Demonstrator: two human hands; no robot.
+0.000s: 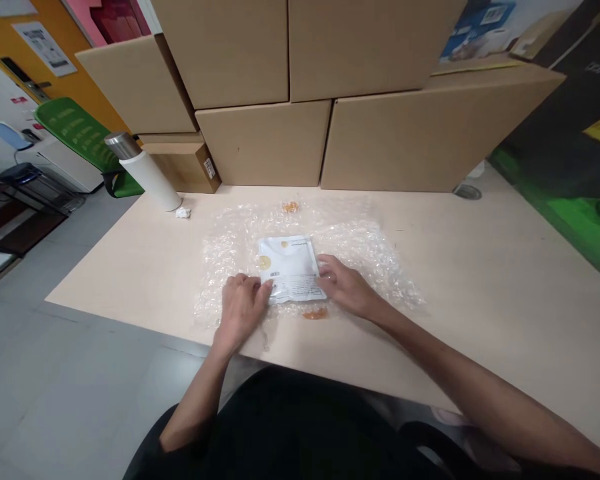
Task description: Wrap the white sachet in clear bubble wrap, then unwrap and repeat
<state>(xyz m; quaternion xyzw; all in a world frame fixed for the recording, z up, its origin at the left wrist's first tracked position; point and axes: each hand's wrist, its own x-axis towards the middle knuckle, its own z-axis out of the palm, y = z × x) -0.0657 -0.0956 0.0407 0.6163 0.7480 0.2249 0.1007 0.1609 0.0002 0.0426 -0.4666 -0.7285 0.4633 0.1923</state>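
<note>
A flat white packet (291, 263) with yellow dots and small print lies on a spread sheet of bubble wrap (375, 250). At the packet's lower left corner is my left hand (243, 305), its thumb and curled fingers closed on the edge. My right hand (347, 285) holds the right edge of the packet between thumb and fingers. Pieces of orange-brown tape (315, 313) show on the wrap, one below the packet and one above it.
Large cardboard boxes (265, 147) stand stacked along the table's back edge. A white bottle (150, 179) with a metal cap and a crumpled white scrap (183, 213) are at the back left. A green chair (75, 137) stands beyond the table (490, 287).
</note>
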